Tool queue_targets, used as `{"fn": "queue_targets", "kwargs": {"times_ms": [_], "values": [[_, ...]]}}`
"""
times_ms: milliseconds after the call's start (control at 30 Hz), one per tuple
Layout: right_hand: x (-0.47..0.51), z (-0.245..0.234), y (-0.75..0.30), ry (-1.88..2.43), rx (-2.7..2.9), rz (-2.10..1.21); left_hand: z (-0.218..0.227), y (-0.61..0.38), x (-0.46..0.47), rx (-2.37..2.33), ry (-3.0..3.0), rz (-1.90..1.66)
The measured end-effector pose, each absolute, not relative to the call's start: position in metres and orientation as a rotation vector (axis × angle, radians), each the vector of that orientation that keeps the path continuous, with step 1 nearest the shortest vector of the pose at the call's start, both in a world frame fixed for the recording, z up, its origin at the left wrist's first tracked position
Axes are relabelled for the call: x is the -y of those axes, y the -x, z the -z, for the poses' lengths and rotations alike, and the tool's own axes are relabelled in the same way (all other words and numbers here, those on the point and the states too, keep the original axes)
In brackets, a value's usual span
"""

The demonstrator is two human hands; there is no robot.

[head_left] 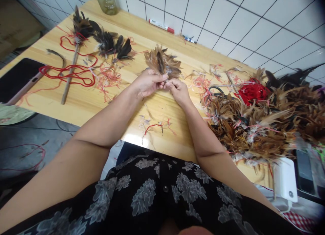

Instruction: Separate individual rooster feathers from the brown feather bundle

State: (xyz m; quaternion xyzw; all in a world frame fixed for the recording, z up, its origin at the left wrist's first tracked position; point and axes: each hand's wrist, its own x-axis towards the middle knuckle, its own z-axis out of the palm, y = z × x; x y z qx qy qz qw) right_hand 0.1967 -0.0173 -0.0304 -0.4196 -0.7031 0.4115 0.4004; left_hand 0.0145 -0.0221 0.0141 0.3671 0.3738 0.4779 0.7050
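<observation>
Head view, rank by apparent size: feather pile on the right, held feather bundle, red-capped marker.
1. feather pile
2. feather bundle, pinched by left hand and right hand
3. marker, though it lies farthest from the camera, so true size is unsure

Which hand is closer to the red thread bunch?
Right. The right hand, pinching the feather bundle, is left of the red thread bunch; the left hand is farther left.

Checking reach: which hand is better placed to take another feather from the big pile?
Probably the right hand: it sits nearer the feather pile on that side, while the left hand wraps the base of the feather bundle and could hold it alone.
</observation>
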Motion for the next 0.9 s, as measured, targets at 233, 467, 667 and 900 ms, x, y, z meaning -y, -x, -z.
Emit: {"fn": "queue_targets", "kwargs": {"times_ms": [233,467,667,900], "values": [[0.016,0.037,-0.194,1.097,1.851,-1.013,-0.010,-0.014,0.022,-0.864,-0.795,-1.051],[0.008,0.041,-0.204,1.105,1.796,-0.931,-0.011,-0.010,0.018,-0.927,-0.791,-1.109],[0.006,0.042,-0.206,1.082,1.734,-1.080,-0.002,-0.010,0.015,-1.033,-0.942,-1.108],[0.011,0.038,-0.203,1.070,1.679,-1.282,0.009,-0.009,0.010,-0.983,-1.020,-1.142]]}}
